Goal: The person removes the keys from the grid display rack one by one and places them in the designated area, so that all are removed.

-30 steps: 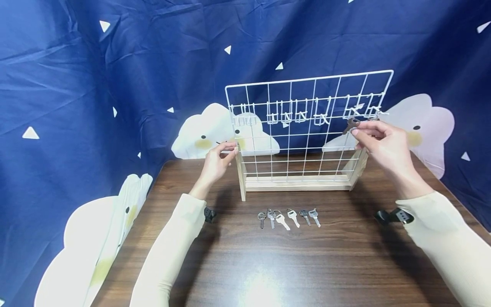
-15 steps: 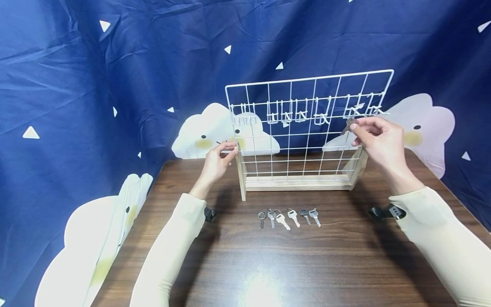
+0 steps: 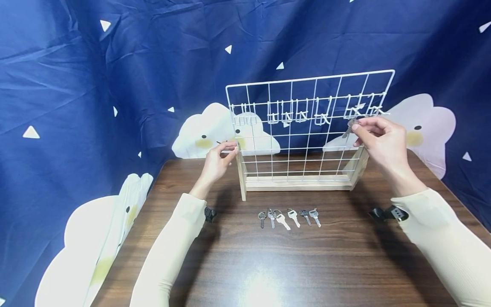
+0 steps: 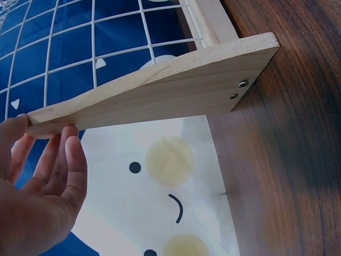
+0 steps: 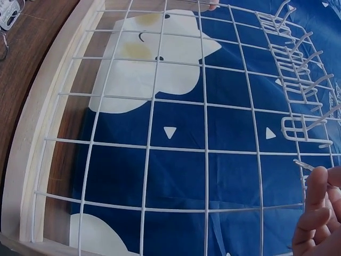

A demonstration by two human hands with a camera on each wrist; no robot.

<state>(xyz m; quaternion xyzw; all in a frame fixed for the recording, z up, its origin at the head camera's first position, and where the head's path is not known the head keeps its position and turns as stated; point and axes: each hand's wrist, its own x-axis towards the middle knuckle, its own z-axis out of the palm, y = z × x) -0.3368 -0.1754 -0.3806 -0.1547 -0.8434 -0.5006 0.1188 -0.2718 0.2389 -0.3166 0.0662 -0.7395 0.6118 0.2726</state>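
A white wire grid rack [image 3: 310,79] stands upright on a wooden base, with white wire hooks [image 3: 321,119] in a row across its upper part. At its left end, my left hand [image 3: 216,162] pinches the top of the wooden side piece [image 4: 133,98] between thumb and fingers. My right hand [image 3: 383,138] is raised at the rack's right side and pinches a key [image 3: 351,124] by thumb and fingertips. That key is just below the second hook from the right [image 3: 353,113]; whether it touches the hook I cannot tell. Fingers hide part of it.
Several keys [image 3: 293,217], some with rings, lie in a row on the brown wooden table [image 3: 307,264] in front of the rack. Behind hangs a blue cloth [image 3: 172,51] with white clouds and triangles.
The right hand has shifted slightly left with the key, which has turned and now shows a greyer face. The left hand and the rack stay where they were.
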